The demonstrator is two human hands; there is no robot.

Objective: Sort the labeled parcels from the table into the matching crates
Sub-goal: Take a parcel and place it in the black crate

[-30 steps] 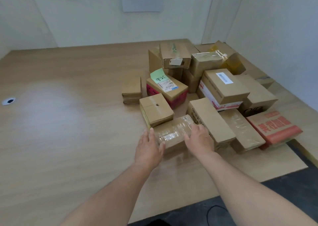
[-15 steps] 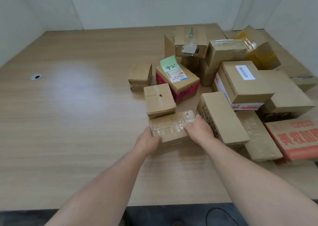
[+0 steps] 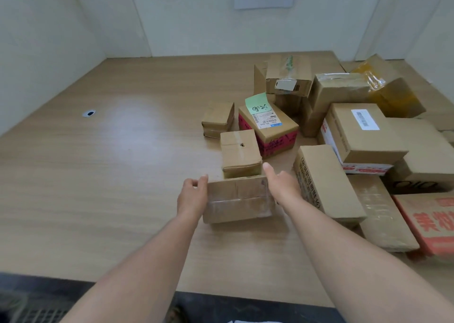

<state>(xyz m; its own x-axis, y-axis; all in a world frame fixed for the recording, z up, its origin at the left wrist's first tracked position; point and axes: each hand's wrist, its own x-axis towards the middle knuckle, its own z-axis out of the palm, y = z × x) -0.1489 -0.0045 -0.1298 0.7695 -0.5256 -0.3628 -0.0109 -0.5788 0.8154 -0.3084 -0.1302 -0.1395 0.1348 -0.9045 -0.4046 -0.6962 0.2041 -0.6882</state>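
A small brown parcel wrapped in clear tape [image 3: 239,199] is held between my two hands, just above the wooden table [image 3: 110,175], with its long side turned toward me. My left hand [image 3: 192,194] grips its left end with curled fingers. My right hand [image 3: 282,187] holds its right end, thumb pointing up and fingers hidden behind the parcel. Close behind it sits a small box with a hole in its top [image 3: 239,148]. Further back stands a parcel with a green note and a printed label [image 3: 266,123]. No crate is in view.
Several more cardboard parcels are heaped at the right: a long box [image 3: 324,180], a box with a white label [image 3: 363,131], a red printed box [image 3: 430,222]. A small box [image 3: 217,116] stands apart. White walls enclose the table; its front edge is near me.
The taped parcel has been pulled toward me, away from the box with the hole, and tipped onto its side. My right thumb now points up. The camera view has shifted.
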